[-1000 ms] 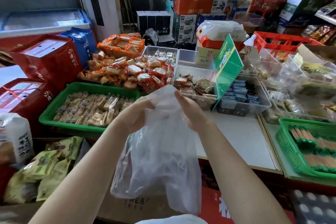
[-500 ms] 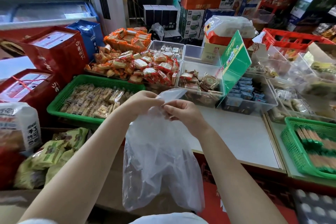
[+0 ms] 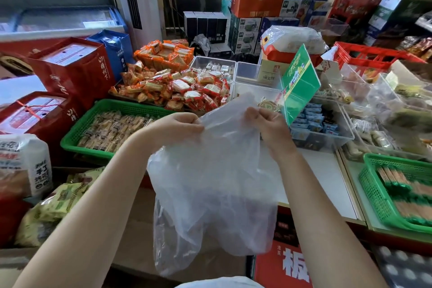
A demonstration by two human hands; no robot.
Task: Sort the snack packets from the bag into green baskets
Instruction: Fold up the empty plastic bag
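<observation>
Clear plastic, thin and crinkled: we are holding the bag (image 3: 210, 184) up over the near edge of the counter (image 3: 327, 184). Our left hand (image 3: 175, 127) and right hand (image 3: 271, 124) are each pinching its top edge, fingers curled tight. One green basket (image 3: 77, 133) is sitting at the left, another basket (image 3: 374, 184) at the right.

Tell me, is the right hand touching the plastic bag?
Touching. The head view shows the right hand pinching the plastic bag at its top edge, film bunched under the fingers.
</observation>
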